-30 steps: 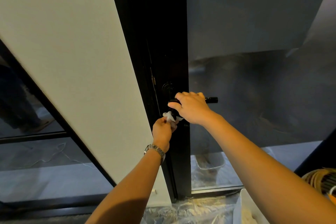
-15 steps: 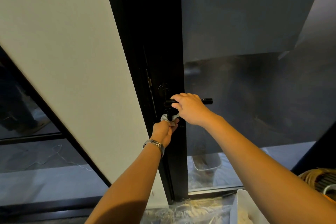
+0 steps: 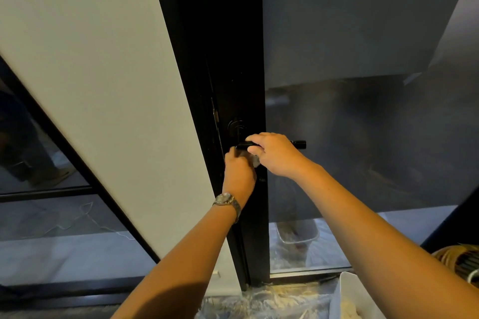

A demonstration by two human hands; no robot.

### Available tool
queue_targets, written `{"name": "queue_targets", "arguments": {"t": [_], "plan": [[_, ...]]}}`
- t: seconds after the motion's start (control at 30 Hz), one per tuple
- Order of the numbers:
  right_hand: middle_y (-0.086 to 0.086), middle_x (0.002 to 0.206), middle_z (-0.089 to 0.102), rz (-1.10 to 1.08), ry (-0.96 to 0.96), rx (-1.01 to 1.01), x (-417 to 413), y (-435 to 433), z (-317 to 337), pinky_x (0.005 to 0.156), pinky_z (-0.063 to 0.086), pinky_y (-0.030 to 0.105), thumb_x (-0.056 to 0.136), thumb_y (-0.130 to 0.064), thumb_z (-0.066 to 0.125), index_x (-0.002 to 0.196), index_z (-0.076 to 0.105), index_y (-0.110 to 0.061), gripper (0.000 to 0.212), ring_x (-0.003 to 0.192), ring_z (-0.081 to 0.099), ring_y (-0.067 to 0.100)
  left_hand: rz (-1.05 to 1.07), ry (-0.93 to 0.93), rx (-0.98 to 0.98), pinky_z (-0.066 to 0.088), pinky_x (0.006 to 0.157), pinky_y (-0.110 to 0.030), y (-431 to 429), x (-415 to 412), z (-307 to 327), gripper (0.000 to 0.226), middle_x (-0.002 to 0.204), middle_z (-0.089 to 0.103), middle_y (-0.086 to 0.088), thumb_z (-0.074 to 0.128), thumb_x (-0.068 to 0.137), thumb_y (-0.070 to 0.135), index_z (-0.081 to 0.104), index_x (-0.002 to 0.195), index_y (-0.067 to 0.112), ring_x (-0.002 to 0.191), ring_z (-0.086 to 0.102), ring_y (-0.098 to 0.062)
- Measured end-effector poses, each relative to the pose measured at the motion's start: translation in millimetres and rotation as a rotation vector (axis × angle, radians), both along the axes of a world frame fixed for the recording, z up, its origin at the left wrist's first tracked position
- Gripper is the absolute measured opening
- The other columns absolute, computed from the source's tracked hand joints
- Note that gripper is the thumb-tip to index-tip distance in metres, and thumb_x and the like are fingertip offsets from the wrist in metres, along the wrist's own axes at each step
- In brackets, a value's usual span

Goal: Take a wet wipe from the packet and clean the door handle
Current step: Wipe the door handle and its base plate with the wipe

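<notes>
The right hand clasped the door handle; the left hand bunched the wet wipe beneath it, against the black door frame; glass stood behind.

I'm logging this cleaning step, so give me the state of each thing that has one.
door handle: level, gripped mid-bar
right hand: closed over the handle
left hand: pressing the wipe below the handle's base
wet wipe: bunched, mostly hidden between hands
wristwatch: on left wrist
</notes>
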State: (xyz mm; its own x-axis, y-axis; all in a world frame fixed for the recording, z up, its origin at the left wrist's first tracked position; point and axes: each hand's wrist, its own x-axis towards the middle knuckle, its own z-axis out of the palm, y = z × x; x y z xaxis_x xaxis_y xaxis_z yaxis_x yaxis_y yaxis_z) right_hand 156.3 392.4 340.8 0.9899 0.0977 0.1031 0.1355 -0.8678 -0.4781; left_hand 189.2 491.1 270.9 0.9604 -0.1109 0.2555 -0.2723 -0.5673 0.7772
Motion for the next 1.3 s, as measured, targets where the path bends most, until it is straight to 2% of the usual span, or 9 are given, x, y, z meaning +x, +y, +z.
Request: {"name": "queue_targets", "arguments": {"t": [0.13, 0.33, 0.47, 0.67, 0.9, 1.03, 1.13, 1.23, 1.3], "plan": [[0.006, 0.136, 0.05, 0.01, 0.009, 0.068, 1, -3, -2, 0.098, 0.035, 0.03, 0.1, -0.023, 0.04, 0.137, 0.045, -0.017, 0.038, 0.124, 0.044, 0.026, -0.021, -0.08, 0.391, 0.043, 0.088, -0.041, 3, 6, -4, 0.03, 0.121, 0.051, -0.024, 0.042, 0.09, 0.0, 0.046, 0.118, -0.008, 0.109, 0.051, -0.037], [0.006, 0.137, 0.05, 0.009, 0.008, 0.065, 4, -6, -2, 0.104, 0.032, 0.035, 0.1, -0.026, 0.04, 0.137, 0.046, -0.017, 0.038, 0.125, 0.044, 0.026, 0.039, -0.06, 0.227, 0.051, 0.067, -0.032, 10, 14, -3, 0.026, 0.116, 0.055, -0.019, 0.045, 0.093, 0.014, 0.05, 0.118, 0.005, 0.083, 0.06, -0.026], [0.005, 0.138, 0.05, 0.018, 0.018, 0.093, 3, -6, -4, 0.107, 0.032, 0.037, 0.099, -0.025, 0.041, 0.136, 0.047, -0.018, 0.038, 0.127, 0.042, 0.026, -0.112, -0.108, 0.368, 0.032, 0.106, -0.031, 5, 17, -14, 0.036, 0.127, 0.053, -0.018, 0.036, 0.094, 0.009, 0.047, 0.128, 0.002, 0.123, 0.043, -0.03], [0.005, 0.137, 0.05, 0.034, 0.012, 0.091, 3, -8, -3, 0.106, 0.032, 0.035, 0.1, -0.024, 0.041, 0.137, 0.046, -0.018, 0.038, 0.126, 0.043, 0.026, -0.028, -0.135, 0.505, 0.038, 0.099, -0.04, 12, 13, -8, 0.033, 0.133, 0.043, -0.022, 0.04, 0.09, 0.004, 0.047, 0.122, -0.003, 0.12, 0.044, -0.035], [0.003, 0.141, 0.048, 0.024, 0.014, 0.151, 2, -8, -7, 0.107, 0.034, 0.036, 0.099, -0.026, 0.041, 0.137, 0.046, -0.021, 0.038, 0.13, 0.04, 0.025, -0.351, -0.43, 1.022, 0.011, 0.118, -0.04, 17, 24, -15, 0.042, 0.146, 0.034, -0.009, 0.041, 0.094, 0.014, 0.04, 0.136, 0.012, 0.139, 0.023, -0.03], [0.003, 0.14, 0.048, 0.032, 0.01, 0.153, 3, -8, -8, 0.108, 0.033, 0.036, 0.099, -0.026, 0.042, 0.137, 0.046, -0.02, 0.038, 0.13, 0.04, 0.024, -0.18, -0.446, 0.865, 0.045, 0.097, -0.046, 13, 21, -36, 0.038, 0.117, 0.059, -0.022, 0.068, 0.074, 0.004, 0.063, 0.111, 0.005, 0.113, 0.054, -0.042], [0.005, 0.138, 0.05, 0.028, -0.002, 0.152, 5, -9, -7, 0.109, 0.033, 0.037, 0.098, -0.025, 0.043, 0.136, 0.047, -0.019, 0.038, 0.128, 0.042, 0.024, 0.013, -0.392, 0.737, 0.054, 0.082, -0.043, -1, 21, -33, 0.041, 0.1, 0.065, -0.022, 0.081, 0.062, 0.008, 0.065, 0.099, 0.001, 0.096, 0.06, -0.042], [0.005, 0.139, 0.049, 0.023, -0.007, 0.152, 4, -10, -7, 0.109, 0.032, 0.036, 0.098, -0.025, 0.043, 0.136, 0.047, -0.018, 0.038, 0.129, 0.042, 0.024, 0.099, -0.223, 0.503, 0.045, 0.093, -0.039, -7, 21, -30, 0.038, 0.129, 0.044, -0.024, 0.062, 0.083, 0.008, 0.053, 0.119, 0.002, 0.111, 0.044, -0.039], [0.004, 0.14, 0.049, 0.018, -0.013, 0.151, 4, -10, -7, 0.108, 0.032, 0.034, 0.098, -0.025, 0.043, 0.136, 0.047, -0.018, 0.039, 0.13, 0.041, 0.024, 0.145, -0.129, 0.315, 0.047, 0.092, -0.043, -8, 18, -31, 0.038, 0.128, 0.037, -0.025, 0.055, 0.086, 0.002, 0.046, 0.123, 0.0, 0.11, 0.044, -0.04]]}}
